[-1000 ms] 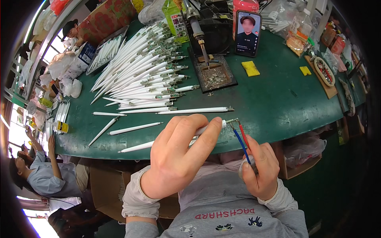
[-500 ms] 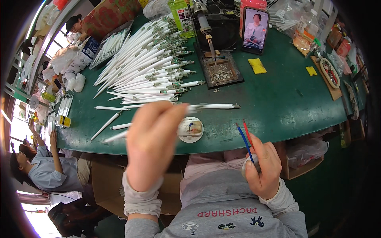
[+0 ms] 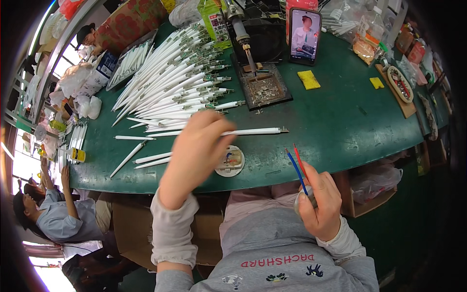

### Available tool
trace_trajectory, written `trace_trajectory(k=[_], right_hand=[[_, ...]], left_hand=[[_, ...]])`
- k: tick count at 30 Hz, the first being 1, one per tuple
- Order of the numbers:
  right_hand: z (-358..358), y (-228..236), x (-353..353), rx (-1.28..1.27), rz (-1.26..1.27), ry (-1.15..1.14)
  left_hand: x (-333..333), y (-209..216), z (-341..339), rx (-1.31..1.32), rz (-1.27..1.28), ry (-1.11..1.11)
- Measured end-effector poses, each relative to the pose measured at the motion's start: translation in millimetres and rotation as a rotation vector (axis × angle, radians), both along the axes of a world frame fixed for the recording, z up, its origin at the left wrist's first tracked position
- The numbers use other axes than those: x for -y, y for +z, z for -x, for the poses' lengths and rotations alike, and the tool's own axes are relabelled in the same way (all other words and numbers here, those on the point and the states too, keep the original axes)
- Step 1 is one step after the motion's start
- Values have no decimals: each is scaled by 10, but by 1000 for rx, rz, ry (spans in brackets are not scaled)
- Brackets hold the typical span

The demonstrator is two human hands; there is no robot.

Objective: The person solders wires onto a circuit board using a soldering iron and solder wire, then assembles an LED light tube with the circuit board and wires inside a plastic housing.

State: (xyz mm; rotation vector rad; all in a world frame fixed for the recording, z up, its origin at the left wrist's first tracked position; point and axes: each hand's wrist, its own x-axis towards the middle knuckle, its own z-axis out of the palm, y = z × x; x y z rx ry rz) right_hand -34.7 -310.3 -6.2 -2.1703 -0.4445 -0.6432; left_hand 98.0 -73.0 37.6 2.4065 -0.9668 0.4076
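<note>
My right hand (image 3: 321, 209), at the table's front edge, is closed round a red wire (image 3: 299, 160) and a blue wire (image 3: 296, 168). Their bare ends point up and away from me, and a whitish rounded piece shows under the fingers. My left hand (image 3: 197, 148) is over the table, smeared by motion, its fingers bent; whether anything is in them cannot be made out. Partly behind it lies a long white pen-shaped stick (image 3: 258, 131) with a metal tip. A round white case (image 3: 237, 170) with small coloured wires inside sits beside that hand. Several loose white sticks (image 3: 127, 158) lie to its left.
A large fan of white sticks (image 3: 165, 73) with green circuit ends covers the back left. Behind the middle stands a soldering iron (image 3: 248, 51) over a tray (image 3: 272, 97). A phone (image 3: 304, 36) and a yellow sponge (image 3: 308, 80) are right of it. Another person (image 3: 63, 209) sits at left.
My left hand has moved up and away from me; a blurred white stick by it now lies among the loose ones. My right hand keeps the wires in about the same place.
</note>
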Motion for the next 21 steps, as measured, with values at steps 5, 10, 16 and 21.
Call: trace_trajectory(k=[5,10,16,21], right_hand=[[9,43,2,9,15,-16],[-1,21,66,43,-11,-65],[-23,36,46,87,12,-100],[-30,51,7,87,8,-86]], left_hand=[[507,-256,-259,70,-166,-145],[543,-156,-161,131,-87,-178],[477,90,76,284,105,-144],[465,126,222,272,118,-131]])
